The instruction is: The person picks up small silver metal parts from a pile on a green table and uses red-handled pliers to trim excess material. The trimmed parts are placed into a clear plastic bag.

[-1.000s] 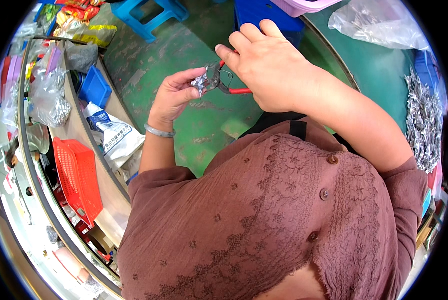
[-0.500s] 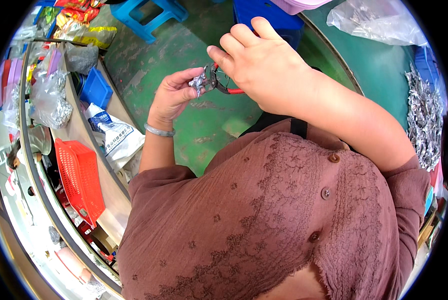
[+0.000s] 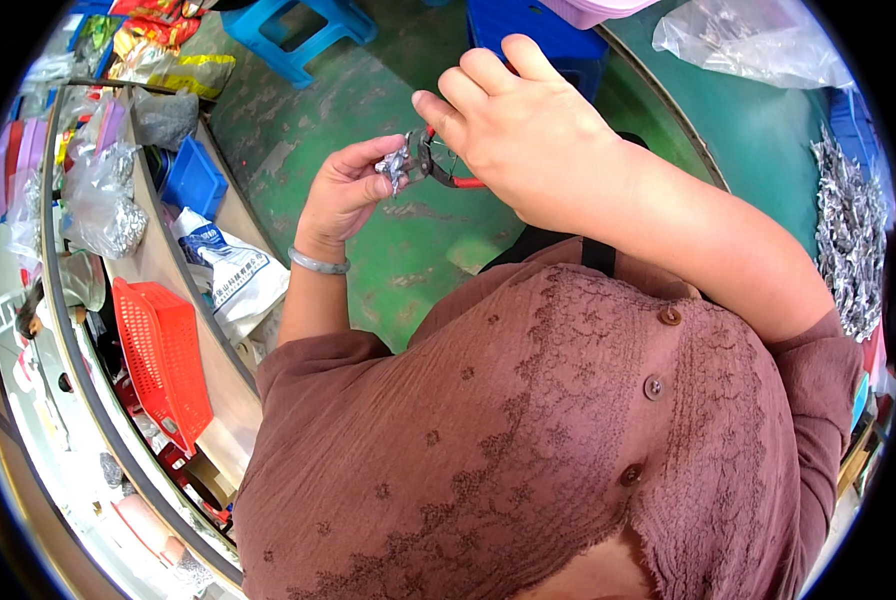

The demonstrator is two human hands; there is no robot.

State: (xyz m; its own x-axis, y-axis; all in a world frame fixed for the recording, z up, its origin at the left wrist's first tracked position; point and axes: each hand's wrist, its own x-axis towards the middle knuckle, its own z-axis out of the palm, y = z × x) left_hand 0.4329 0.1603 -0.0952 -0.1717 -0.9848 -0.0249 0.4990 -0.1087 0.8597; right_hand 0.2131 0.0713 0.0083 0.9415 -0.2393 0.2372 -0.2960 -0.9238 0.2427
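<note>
Between thumb and fingers, my left hand (image 3: 343,190) pinches a small cluster of shiny silver metal parts (image 3: 393,170). My right hand (image 3: 528,135) is wrapped round a pair of red-handled cutters (image 3: 463,182), seen from the back of the hand, so most of the grip is hidden. The dark head of the cutters points left and meets the right side of the silver cluster. Whether the blades have closed on a part is too small to tell. Both hands are raised in front of my body, above the green floor (image 3: 368,290).
At left, shelving holds a red basket (image 3: 163,365), a blue tray (image 3: 196,178), a white printed sack (image 3: 233,275) and bagged silver parts (image 3: 118,225). Blue stools (image 3: 303,35) stand ahead. On the green table at right lie a silver heap (image 3: 853,240) and a clear bag (image 3: 753,45).
</note>
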